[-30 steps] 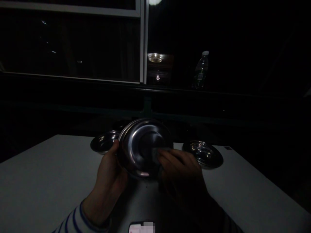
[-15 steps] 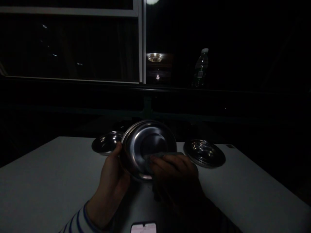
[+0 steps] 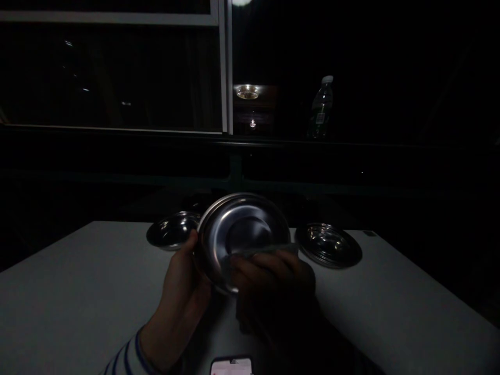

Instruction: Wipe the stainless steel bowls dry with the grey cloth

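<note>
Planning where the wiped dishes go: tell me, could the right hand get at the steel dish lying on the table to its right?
Probably yes: the steel dish lies uncovered beside the right hand, though that hand presses a cloth into the held bowl.

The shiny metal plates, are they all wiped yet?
Not all. The left hand tilts a round steel plate while the right hand presses a grey cloth inside. Steel plates left and right wait on the white table; which are clean is unclear.

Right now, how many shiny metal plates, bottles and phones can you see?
Metal plates: 3 — one held up, one at left, one at right
Bottles: 1
Phones: 1
Total: 5
</note>
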A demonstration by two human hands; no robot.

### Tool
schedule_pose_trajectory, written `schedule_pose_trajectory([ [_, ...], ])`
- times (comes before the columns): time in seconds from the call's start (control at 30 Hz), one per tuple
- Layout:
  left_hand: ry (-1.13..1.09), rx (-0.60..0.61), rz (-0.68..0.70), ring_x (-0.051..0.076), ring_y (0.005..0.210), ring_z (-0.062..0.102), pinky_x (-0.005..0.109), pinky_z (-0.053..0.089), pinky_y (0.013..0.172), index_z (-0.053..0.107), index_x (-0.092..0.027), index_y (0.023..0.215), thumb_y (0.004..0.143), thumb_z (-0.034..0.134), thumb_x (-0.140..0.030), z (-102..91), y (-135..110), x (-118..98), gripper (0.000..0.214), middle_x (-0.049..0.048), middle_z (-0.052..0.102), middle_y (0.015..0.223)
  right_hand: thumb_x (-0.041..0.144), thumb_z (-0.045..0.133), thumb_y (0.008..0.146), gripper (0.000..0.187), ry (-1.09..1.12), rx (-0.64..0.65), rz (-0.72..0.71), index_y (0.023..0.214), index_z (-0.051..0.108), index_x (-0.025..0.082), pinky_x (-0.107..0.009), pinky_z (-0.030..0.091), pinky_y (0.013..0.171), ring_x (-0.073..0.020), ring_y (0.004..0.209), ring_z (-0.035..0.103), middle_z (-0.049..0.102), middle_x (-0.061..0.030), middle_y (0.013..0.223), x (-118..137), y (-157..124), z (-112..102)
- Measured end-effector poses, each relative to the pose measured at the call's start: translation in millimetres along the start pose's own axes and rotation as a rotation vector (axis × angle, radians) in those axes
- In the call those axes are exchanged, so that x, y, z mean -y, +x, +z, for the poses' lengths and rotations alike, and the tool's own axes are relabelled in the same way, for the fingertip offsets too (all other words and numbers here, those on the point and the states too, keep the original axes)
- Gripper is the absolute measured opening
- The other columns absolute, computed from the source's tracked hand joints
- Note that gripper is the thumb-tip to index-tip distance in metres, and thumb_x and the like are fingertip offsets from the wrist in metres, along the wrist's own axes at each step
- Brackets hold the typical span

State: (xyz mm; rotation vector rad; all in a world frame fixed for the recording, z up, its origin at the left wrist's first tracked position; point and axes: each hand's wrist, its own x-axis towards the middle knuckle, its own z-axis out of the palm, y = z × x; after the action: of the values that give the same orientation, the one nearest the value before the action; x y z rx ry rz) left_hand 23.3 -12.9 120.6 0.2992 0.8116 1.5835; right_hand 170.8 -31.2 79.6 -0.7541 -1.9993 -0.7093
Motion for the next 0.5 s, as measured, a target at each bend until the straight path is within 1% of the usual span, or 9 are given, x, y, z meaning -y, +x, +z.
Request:
schedule_pose_trajectory([
  [0.03, -0.006, -0.003, 0.018, 0.01, 0.043, 0.058, 0.019, 0.047, 0.044, 0.061, -0.012, 0.073, 0.088, 0.038, -0.015, 0.2, 0.0, -0.3, 0.027, 0.001, 0.064, 0.054, 0.023, 0.045, 0.087, 0.022, -0.005, 0.004, -0.021, 0.103, 0.059, 0.018, -0.035, 0.033, 0.083, -0.016, 0.093, 0.051, 0.066, 0.0034, 0.106, -2.0, -0.5, -0.4],
  [0.07, -0.015, -0.006, 0.042, 0.011, 0.046, 0.059, 0.019, 0.048, 0.045, 0.061, -0.012, 0.073, 0.088, 0.037, -0.015, 0.4, 0.0, -0.4, 0.029, 0.0015, 0.065, 0.056, 0.025, 0.044, 0.087, 0.022, -0.023, 0.03, -0.011, 0.101, 0.06, 0.018, -0.036, 0.033, 0.081, -0.0169, 0.092, 0.051, 0.066, 0.0024, 0.107, -3.6, -0.9, -0.7],
  [0.1, -0.019, -0.004, 0.058, 0.011, 0.047, 0.06, 0.02, 0.049, 0.046, 0.061, -0.012, 0.074, 0.089, 0.036, -0.015, 0.7, 0.1, -0.5, 0.03, 0.0019, 0.066, 0.057, 0.025, 0.043, 0.087, 0.023, -0.038, 0.024, -0.006, 0.099, 0.061, 0.017, -0.036, 0.033, 0.079, -0.0176, 0.091, 0.051, 0.066, 0.0012, 0.106, -4.4, -1.0, -0.9],
  [0.17, -0.018, 0.007, 0.048, 0.011, 0.048, 0.06, 0.02, 0.049, 0.047, 0.061, -0.012, 0.074, 0.089, 0.036, -0.015, 1.1, 0.3, -0.3, 0.03, 0.0021, 0.066, 0.058, 0.022, 0.043, 0.086, 0.023, -0.046, -0.001, 0.016, 0.101, 0.06, 0.016, -0.035, 0.033, 0.079, -0.017, 0.09, 0.051, 0.067, 0.0007, 0.104, -2.7, -0.6, -1.3],
  [0.23, -0.018, 0.014, 0.026, 0.011, 0.047, 0.06, 0.02, 0.049, 0.047, 0.061, -0.012, 0.073, 0.089, 0.037, -0.015, 1.4, 0.5, 0.1, 0.029, 0.0019, 0.065, 0.057, 0.017, 0.044, 0.085, 0.023, -0.016, -0.025, 0.028, 0.103, 0.058, 0.018, -0.034, 0.033, 0.084, -0.0144, 0.089, 0.052, 0.068, 0.0035, 0.098, 0.7, 0.5, -2.8],
  [0.27, -0.023, 0.015, 0.028, 0.01, 0.047, 0.059, 0.019, 0.049, 0.047, 0.061, -0.012, 0.073, 0.089, 0.037, -0.015, 1.5, 0.5, 0.2, 0.029, 0.0017, 0.065, 0.056, 0.016, 0.043, 0.086, 0.022, -0.003, -0.027, 0.027, 0.102, 0.058, 0.019, -0.033, 0.032, 0.086, -0.0134, 0.088, 0.053, 0.068, 0.0045, 0.096, 1.6, 1.2, -4.1],
  [0.3, -0.032, 0.016, 0.039, 0.01, 0.047, 0.059, 0.019, 0.049, 0.047, 0.061, -0.012, 0.073, 0.089, 0.037, -0.015, 1.6, 0.6, 0.3, 0.03, 0.0015, 0.064, 0.056, 0.015, 0.042, 0.086, 0.021, -0.013, -0.053, 0.004, 0.096, 0.06, 0.02, -0.033, 0.033, 0.084, -0.0131, 0.086, 0.053, 0.069, 0.0053, 0.094, 1.4, 1.7, -5.5],
  [0.4, -0.045, 0.02, 0.073, 0.01, 0.049, 0.06, 0.019, 0.049, 0.048, 0.062, -0.012, 0.075, 0.089, 0.036, -0.015, 1.8, 0.7, 0.8, 0.03, 0.0019, 0.065, 0.058, 0.021, 0.041, 0.088, 0.022, -0.076, -0.026, -0.024, 0.093, 0.062, 0.02, -0.033, 0.034, 0.08, -0.0151, 0.087, 0.054, 0.069, 0.0036, 0.098, -2.9, 1.7, -7.9],
  [0.5, -0.018, 0.015, 0.018, 0.011, 0.048, 0.06, 0.02, 0.048, 0.046, 0.061, -0.012, 0.076, 0.088, 0.038, -0.015, 1.9, 0.8, 1.7, 0.026, 0.0014, 0.065, 0.058, 0.018, 0.044, 0.085, 0.022, -0.08, -0.057, -0.016, 0.099, 0.061, 0.019, -0.034, 0.033, 0.084, -0.0153, 0.091, 0.053, 0.068, 0.0033, 0.1, -4.2, 1.1, -4.4],
])
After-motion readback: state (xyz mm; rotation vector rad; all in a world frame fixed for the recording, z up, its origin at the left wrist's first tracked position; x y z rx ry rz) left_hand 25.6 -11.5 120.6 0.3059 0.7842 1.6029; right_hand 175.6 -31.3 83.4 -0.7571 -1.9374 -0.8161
